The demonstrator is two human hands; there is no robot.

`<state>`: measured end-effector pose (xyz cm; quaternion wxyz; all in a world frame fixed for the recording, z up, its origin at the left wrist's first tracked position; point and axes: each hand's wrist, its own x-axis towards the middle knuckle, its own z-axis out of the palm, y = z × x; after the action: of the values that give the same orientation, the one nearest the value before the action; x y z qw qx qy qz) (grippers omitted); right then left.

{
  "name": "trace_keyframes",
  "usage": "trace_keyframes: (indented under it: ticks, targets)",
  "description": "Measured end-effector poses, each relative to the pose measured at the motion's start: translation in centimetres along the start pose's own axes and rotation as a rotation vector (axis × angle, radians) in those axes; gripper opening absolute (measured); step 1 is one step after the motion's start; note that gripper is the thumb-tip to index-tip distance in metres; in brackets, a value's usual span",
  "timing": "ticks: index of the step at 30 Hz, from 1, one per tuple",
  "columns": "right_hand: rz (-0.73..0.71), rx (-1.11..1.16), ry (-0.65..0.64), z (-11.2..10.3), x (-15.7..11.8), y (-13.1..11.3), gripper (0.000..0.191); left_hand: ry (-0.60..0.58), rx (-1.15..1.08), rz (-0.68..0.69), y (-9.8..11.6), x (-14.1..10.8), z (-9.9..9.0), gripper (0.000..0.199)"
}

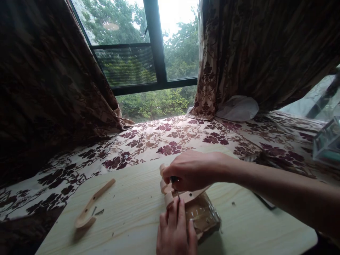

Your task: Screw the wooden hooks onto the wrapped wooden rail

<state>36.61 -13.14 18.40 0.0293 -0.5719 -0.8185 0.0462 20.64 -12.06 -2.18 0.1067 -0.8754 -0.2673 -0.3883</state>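
Note:
My right hand point(190, 170) is closed around a small tool with a dark handle point(174, 179), its kind mostly hidden by the fingers. Below that fist, a thin dark shaft or screw point(178, 194) stands at the tips of my left fingers. My left hand point(175, 230) presses and steadies a pale curved wooden hook point(190, 197) with a dark hole in it. More rounded wooden ends point(164, 186) show just behind, partly covered by my right hand. Under the hook lies a brown block wrapped in shiny clear tape point(203, 216).
On the left of the pale wooden board point(132, 202) lies another curved wooden hook point(91, 205) with holes, beside small screws point(98, 212). A dark flat object point(265, 202) is partly under my right forearm. A clear plastic box point(328, 141) stands far right, on flowered cloth point(170, 136).

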Motion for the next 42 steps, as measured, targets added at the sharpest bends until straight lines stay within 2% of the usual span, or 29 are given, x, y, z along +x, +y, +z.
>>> trace_keyframes:
  ticks: [4, 10, 17, 25, 30, 33, 37, 42]
  targets:
    - [-0.022, 0.008, -0.001, 0.0, -0.2, 0.2, 0.011, -0.006, -0.034, -0.003, 0.0, -0.1, 0.1, 0.047]
    - [0.032, -0.02, 0.034, 0.5, -0.2, 0.1, 0.016, -0.028, -0.05, -0.007, 0.1, 0.2, -0.3, 0.044]
    - [-0.033, -0.026, -0.016, 0.1, -0.2, -0.4, 0.009, -0.084, -0.069, -0.033, 0.4, 0.5, -1.1, 0.043]
    - [0.024, -0.047, 0.014, 0.5, -0.3, -0.1, 0.013, -0.105, -0.109, -0.038, 0.5, 0.5, -1.2, 0.042]
    - [-0.014, -0.007, 0.013, 0.1, -0.5, -0.2, 0.007, -0.112, -0.111, -0.048, 0.6, 0.6, -1.4, 0.042]
    - [0.01, 0.003, 0.052, 0.7, -0.4, -0.2, 0.006, -0.12, -0.097, -0.047, 0.5, 0.8, -1.7, 0.041]
    - [0.114, 0.008, 0.141, 1.9, -0.4, -0.1, 0.012, -0.127, -0.068, 0.028, 0.1, 0.7, -1.5, 0.044]
    - [0.155, 0.071, 0.212, 3.1, -1.3, -0.1, 0.018, -0.028, -0.096, -0.027, 0.1, -0.4, -0.7, 0.044]
